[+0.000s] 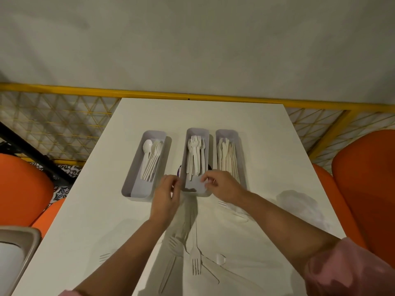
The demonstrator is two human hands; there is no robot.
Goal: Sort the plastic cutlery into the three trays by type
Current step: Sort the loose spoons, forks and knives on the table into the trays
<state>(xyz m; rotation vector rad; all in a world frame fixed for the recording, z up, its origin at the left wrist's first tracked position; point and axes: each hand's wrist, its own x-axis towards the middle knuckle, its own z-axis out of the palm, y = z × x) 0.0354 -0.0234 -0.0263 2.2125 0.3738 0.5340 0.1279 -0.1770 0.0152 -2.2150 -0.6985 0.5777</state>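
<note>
Chairs (367, 189), orange, flank the white table (267, 150) at 3 and 9 o'clock. Three trays sit mid-table: spoon tray (136, 189), fork tray (195, 133), knife tray (226, 133). Left hand (167, 195) and right hand (222, 186) curl at the fork tray's near end; I cannot tell what they pinch. Loose forks (195, 261) lie at 6 o'clock, far table edge bare.

- Table (267, 133): plain white.
- Three trays (133, 189): pale grey.
- Cutlery (195, 262): white.
- Chairs (367, 178), at 3 and 9 o'clock: solid orange.
- Railing (85, 90), at 12 o'clock: yellow, with triangular lattice mesh.
- Sleeve (350, 272): mottled pink.
- Wall (192, 39): grey-white.
</note>
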